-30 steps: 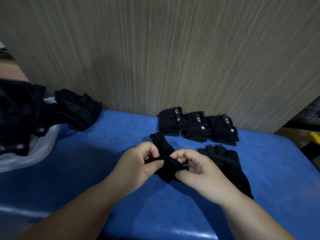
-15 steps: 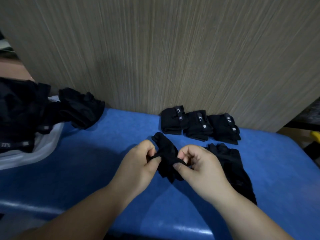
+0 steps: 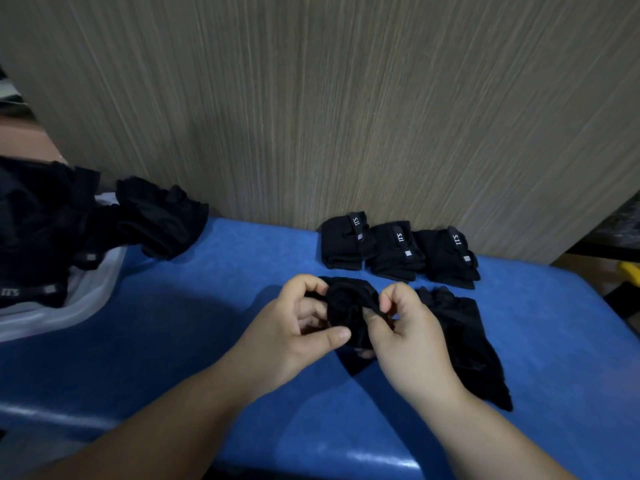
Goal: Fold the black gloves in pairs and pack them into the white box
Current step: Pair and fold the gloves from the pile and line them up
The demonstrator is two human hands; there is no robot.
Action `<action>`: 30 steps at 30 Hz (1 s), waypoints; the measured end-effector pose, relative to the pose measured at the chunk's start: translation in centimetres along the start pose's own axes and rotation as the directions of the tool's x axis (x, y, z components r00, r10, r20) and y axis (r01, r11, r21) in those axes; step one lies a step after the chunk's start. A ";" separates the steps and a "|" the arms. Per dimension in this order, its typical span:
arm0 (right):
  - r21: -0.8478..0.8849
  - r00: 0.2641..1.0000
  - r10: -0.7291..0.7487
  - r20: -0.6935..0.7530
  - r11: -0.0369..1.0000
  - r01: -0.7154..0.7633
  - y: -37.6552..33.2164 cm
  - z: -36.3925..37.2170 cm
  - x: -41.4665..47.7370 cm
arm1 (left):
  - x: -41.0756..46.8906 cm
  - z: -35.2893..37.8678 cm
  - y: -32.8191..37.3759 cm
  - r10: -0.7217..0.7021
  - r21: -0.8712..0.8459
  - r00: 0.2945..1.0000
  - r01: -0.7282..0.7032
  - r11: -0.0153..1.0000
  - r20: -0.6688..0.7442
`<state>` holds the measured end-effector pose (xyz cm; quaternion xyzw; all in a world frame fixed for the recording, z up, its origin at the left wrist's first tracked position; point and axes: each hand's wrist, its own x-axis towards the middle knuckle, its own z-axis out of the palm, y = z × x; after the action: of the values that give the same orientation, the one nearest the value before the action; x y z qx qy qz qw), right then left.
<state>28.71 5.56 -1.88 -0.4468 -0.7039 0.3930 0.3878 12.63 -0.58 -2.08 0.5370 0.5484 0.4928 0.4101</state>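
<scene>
Our left hand (image 3: 298,327) and right hand (image 3: 405,334) each pinch the bunched black fabric glove (image 3: 346,303) between them, over the blue padded table (image 3: 207,306). Just right lies a flat black glove (image 3: 467,337). 3 folded black glove pairs (image 3: 398,249) sit behind. The white plastic box (image 3: 86,299) stands far left.

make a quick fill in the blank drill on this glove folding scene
1. The left hand and right hand both pinch a glove coloured ____.
2. ____ folded pairs lie in a row by the wall.
3. The table is ____.
4. The box stands on the person's ____ side.
Missing words: black, three, blue, left.
</scene>
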 end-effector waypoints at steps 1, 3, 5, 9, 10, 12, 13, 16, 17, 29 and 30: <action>0.028 1.000 0.020 0.019 0.999 -0.021 -0.1 0.0 0.0 | 0.1 0.0 -0.1 0.009 0.008 1.000 -0.009 1.000 -0.019; -0.036 0.997 0.003 0.073 0.999 0.000 -0.2 -0.1 0.0 | 0.2 0.0 -0.2 0.022 0.006 0.996 -0.021 1.000 -0.085; -0.125 0.993 -0.041 0.112 0.991 0.055 -0.3 -0.2 -0.2 | 0.2 -0.1 -0.2 0.061 0.054 0.990 -0.055 0.997 -0.124; -0.147 0.984 -0.170 0.055 0.973 0.176 -0.6 -0.2 -0.6 | -0.1 -0.3 -0.1 0.140 0.192 0.983 -0.115 0.975 -0.121; -0.155 0.977 -0.204 0.065 0.965 0.212 -0.7 -0.2 -0.6 | -0.3 -0.2 0.1 0.145 0.217 0.984 -0.120 0.969 -0.106; -0.201 0.959 -0.261 0.112 0.939 0.280 -0.6 -0.3 -0.5 | -0.6 0.0 0.5 0.147 0.252 0.986 -0.123 0.960 -0.079; -0.221 0.953 -0.274 0.130 0.929 0.297 -0.5 -0.3 -0.5 | -0.7 0.0 0.7 0.152 0.273 0.986 -0.126 0.954 -0.075; -0.233 0.964 -0.240 0.115 0.937 0.261 -0.4 -0.3 -0.5 | -0.8 0.1 0.4 0.182 0.336 0.980 -0.144 0.931 -0.083; -0.246 0.965 -0.244 0.095 0.933 0.261 -0.4 -0.3 -0.4 | -0.8 0.1 0.1 0.188 0.360 0.978 -0.144 0.922 -0.089; -0.372 0.941 -0.309 0.138 0.864 0.339 -0.4 -0.3 -0.6 | -0.7 0.5 -0.1 0.343 0.553 0.921 -0.191 0.811 -0.185; -0.365 0.945 -0.303 0.120 0.872 0.326 -0.3 -0.3 -0.6 | -0.6 0.6 0.0 0.349 0.561 0.910 -0.172 0.809 -0.224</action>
<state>29.04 4.92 -1.60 -0.3810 -0.8409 0.1938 0.3319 13.25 -1.14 -2.27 0.6138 0.6410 0.4538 0.0801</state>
